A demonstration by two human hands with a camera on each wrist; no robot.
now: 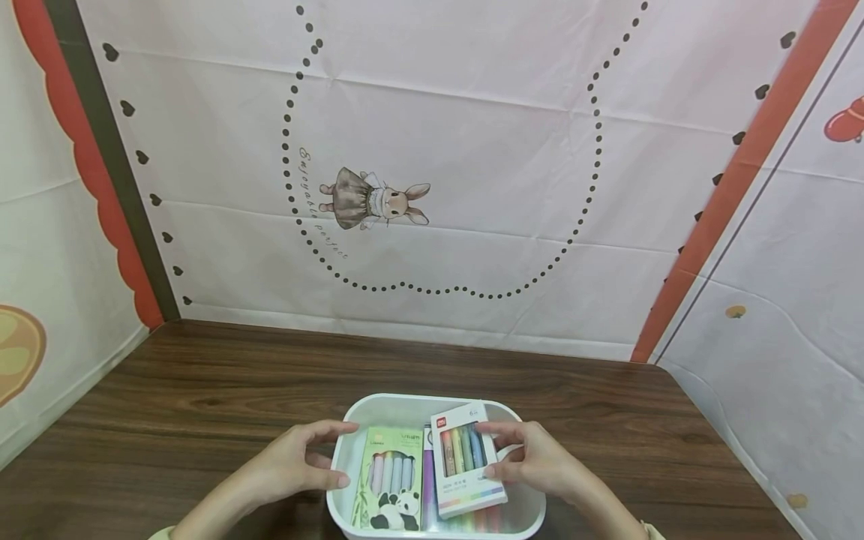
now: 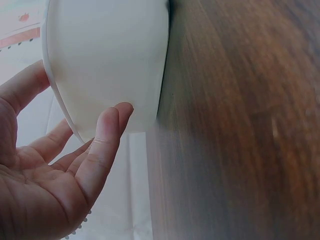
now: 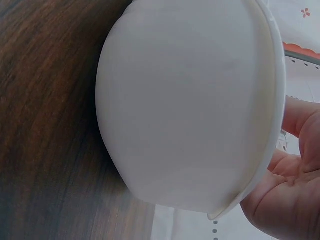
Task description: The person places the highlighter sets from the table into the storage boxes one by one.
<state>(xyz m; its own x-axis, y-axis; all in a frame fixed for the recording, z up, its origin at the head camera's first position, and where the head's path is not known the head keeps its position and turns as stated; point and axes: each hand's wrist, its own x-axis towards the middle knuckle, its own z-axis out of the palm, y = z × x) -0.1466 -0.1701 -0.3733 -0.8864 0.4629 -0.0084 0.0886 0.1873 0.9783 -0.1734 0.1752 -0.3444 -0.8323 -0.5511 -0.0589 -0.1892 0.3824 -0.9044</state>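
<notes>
A white plastic bin (image 1: 536,517) stands on the wooden table. My left hand (image 1: 297,461) grips its left rim, thumb and index fingertips over the edge; the left wrist view shows other fingers along the bin's outer wall (image 2: 110,60). My right hand (image 1: 529,459) pinches the right side of a white box of colour sticks (image 1: 472,491), tilted within the bin's right half. Left of it stands a green box with pandas (image 1: 405,484), several pale sticks showing in its window. A purple-edged pack (image 1: 428,487) lies partly hidden under the white box. In the right wrist view the bin wall (image 3: 190,100) hides the box.
The dark wooden table (image 1: 236,375) extends around the bin to both sides and behind. A white cloth backdrop (image 1: 472,187) with a printed rabbit (image 1: 364,199) rises at the table's back edge, and printed cloth (image 1: 776,300) hangs on the right.
</notes>
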